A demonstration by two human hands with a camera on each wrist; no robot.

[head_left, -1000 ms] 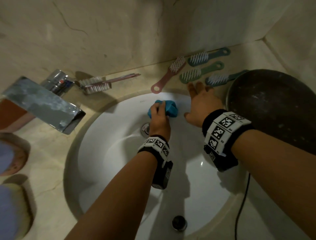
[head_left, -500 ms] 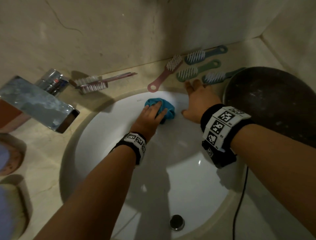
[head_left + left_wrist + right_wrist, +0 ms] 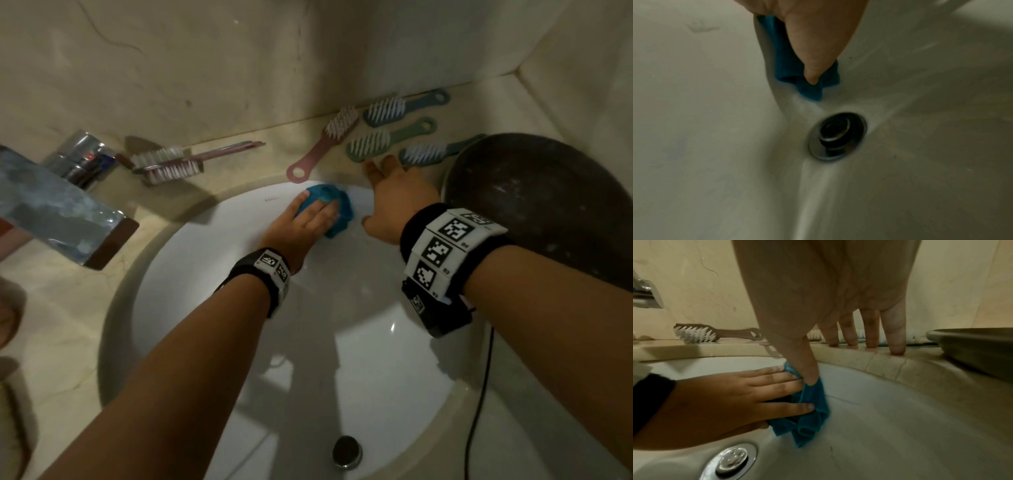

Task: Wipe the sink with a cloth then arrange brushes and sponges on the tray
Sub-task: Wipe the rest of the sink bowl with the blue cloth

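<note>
Your left hand lies flat on the bunched blue cloth, its fingers straight and close together, pressing the cloth against the far wall of the white sink; the right wrist view shows the thumb tucked under the cloth's lower edge, just above the overflow fitting. Your right hand rests open at about one o'clock of the basin, four fingers slightly spread with their tips on the beige stone counter at the rim, while the thumb points down into the bowl and touches the cloth. Just past those fingertips, at one to two o'clock, lie four brushes: a pink brush, a blue-green brush nearest the wall, a green brush, and a blue brush whose handle runs to the edge of the dark round tray standing on the counter at three o'clock. At ten to eleven o'clock two more pink-handled brushes lie stacked by the chrome faucet, whose spout reaches over the counter toward the basin. The drain stopper sits at six o'clock, near the bottom of the head view.
</note>
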